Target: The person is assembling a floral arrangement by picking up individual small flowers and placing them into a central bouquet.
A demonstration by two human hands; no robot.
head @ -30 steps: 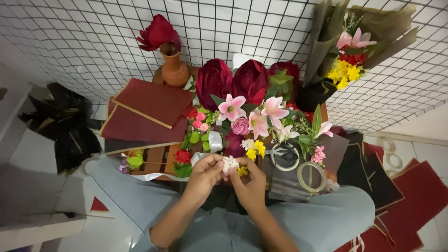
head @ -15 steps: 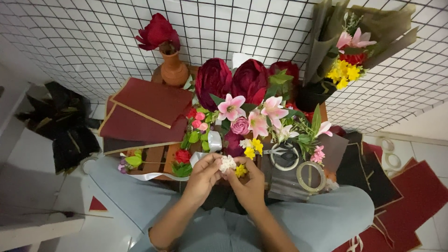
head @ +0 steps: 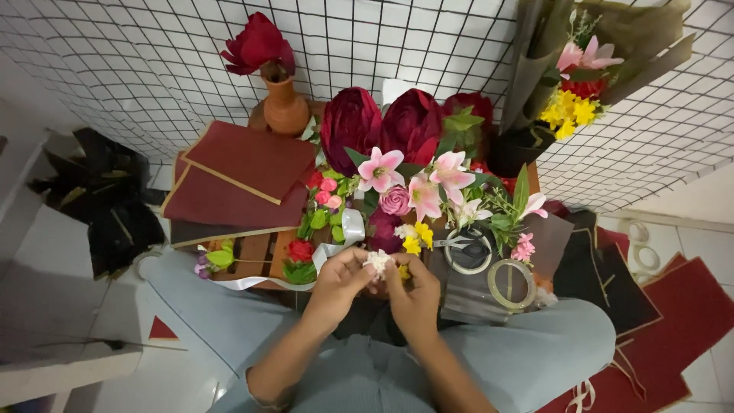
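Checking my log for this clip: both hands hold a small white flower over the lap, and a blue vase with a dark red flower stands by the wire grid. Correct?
Not quite. The head view shows the vase is terracotta orange, not blue. The rest holds: left hand and right hand hold the small white flower, and the vase's dark red flower stands by the wire grid.

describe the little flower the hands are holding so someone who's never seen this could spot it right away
Start at the two big dark red blooms in front of the wire grid wall, then drop straight down past the pink lilies. There the left hand and right hand meet, pinching a small white flower. It is the only white bloom between fingers; the tiny yellow flowers sit just above it.
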